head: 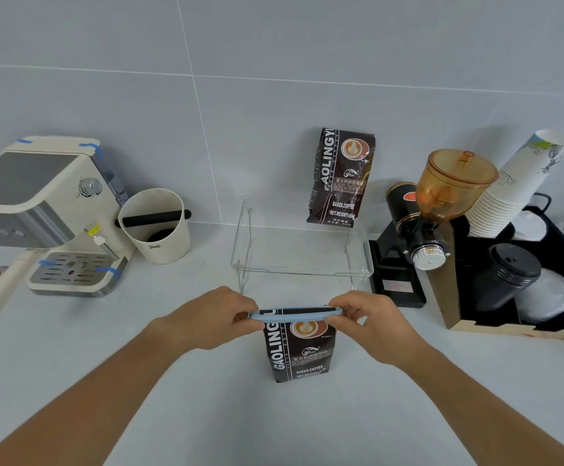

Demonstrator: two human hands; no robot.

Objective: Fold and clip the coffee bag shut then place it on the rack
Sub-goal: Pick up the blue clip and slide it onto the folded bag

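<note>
A dark brown coffee bag (299, 354) stands upright on the counter in front of me, its top folded over. A long light-blue clip (294, 315) lies across the folded top. My left hand (220, 317) pinches the clip's left end and my right hand (371, 319) pinches its right end. The clear acrylic rack (302, 250) stands just behind the bag, against the wall. A second, identical coffee bag (341, 178) leans on the wall at the rack's back right.
An espresso machine (41, 210) and a cream knock box (156, 227) stand at the left. A black grinder with an amber hopper (421, 227), a stack of paper cups (515, 186) and a box with a dark jar (509, 274) crowd the right.
</note>
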